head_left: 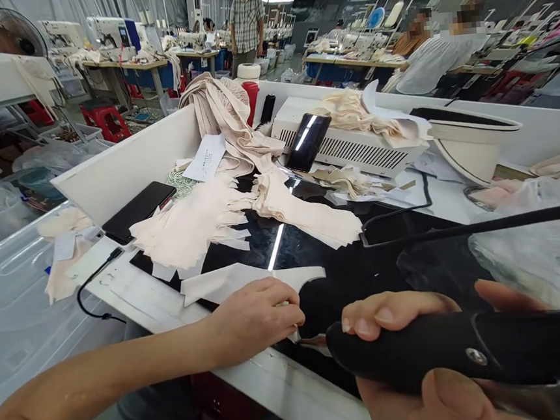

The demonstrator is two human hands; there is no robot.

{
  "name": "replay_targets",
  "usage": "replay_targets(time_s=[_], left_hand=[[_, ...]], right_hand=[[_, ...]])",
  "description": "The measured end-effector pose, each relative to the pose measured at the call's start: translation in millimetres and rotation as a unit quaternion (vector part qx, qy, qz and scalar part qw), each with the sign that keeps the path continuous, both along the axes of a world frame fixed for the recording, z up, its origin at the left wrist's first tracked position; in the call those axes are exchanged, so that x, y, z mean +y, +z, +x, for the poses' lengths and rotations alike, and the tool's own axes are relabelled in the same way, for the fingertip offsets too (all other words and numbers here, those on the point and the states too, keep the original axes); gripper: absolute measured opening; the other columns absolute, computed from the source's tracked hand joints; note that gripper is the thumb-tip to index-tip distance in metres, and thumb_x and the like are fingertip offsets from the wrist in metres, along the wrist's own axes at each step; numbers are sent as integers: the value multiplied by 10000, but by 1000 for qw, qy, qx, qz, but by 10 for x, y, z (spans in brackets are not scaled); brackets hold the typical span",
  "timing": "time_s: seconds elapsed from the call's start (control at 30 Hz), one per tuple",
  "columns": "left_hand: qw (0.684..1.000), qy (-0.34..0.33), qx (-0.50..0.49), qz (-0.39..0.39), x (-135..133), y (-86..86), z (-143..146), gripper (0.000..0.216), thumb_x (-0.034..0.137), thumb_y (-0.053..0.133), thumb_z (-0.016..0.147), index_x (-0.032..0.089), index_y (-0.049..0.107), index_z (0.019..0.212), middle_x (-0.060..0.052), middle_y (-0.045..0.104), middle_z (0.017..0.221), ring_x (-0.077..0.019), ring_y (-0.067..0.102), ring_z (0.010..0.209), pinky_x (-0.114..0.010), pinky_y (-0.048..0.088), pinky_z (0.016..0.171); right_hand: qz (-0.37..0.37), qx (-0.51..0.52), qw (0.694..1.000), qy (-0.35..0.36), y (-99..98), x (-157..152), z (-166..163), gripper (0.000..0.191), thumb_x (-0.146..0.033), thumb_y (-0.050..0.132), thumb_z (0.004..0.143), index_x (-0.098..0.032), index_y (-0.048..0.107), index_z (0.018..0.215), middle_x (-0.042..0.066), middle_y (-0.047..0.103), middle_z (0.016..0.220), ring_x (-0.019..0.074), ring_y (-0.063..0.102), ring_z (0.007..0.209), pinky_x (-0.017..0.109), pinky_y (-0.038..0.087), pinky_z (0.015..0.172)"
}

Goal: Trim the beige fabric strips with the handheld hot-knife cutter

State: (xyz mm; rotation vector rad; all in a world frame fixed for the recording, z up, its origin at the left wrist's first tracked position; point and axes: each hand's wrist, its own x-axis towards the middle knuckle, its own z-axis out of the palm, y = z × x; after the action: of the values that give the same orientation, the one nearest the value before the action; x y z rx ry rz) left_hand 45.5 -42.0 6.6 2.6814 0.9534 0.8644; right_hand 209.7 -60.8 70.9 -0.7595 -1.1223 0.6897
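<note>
My left hand (257, 313) is closed at the table's near edge. Its fingertips pinch the end of a cut cream fabric piece (218, 282), which lies partly under the hand. My right hand (410, 355) wraps round a black-handled tool (419, 348) with a narrow metal tip, looking much like a small iron; its far end runs out of view at right. The tip points at the pinched fabric, close to my left fingers; I cannot tell whether they touch. Beyond lie a spread stack of cut fabric pieces (183, 222) and a second stack (304, 208).
A black cable (506, 219) crosses above my right hand. Around the glossy black work surface (354, 275) are a tablet-like black device (137, 209), a phone (309, 141) leaning on a vented white box (352, 141), draped cloth (225, 110) and a plastic bag (539, 259). People stand or sit farther back.
</note>
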Motion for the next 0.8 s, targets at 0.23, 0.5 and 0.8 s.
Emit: replay_targets(time_s=[0.23,0.5,0.8], left_hand=[[997,-78,15,21,26,28,-44,198,8,543,1045,132,684,980,-35,733,983,-171,669,954,-295,530,983],[993,-108,37,24,56,50,-148,225,58,516,1083,134,724,1045,-51,750,1025,-176,684,966,-283,549,957],[985,-139,24,94,82,5,-248,254,144,493,1116,102,743,1133,-98,770,1087,-174,723,1017,-320,548,1101]], right_hand=[[58,67,996,19,-2,61,-59,489,-376,877,792,-278,660,1219,-53,670,733,173,556,525,317,537,469],[38,78,996,25,23,65,-53,490,-389,905,763,-292,678,1187,-57,687,729,172,564,515,316,545,464],[32,84,996,24,31,43,-47,513,-406,925,740,-297,677,1176,-69,699,729,180,538,519,313,560,448]])
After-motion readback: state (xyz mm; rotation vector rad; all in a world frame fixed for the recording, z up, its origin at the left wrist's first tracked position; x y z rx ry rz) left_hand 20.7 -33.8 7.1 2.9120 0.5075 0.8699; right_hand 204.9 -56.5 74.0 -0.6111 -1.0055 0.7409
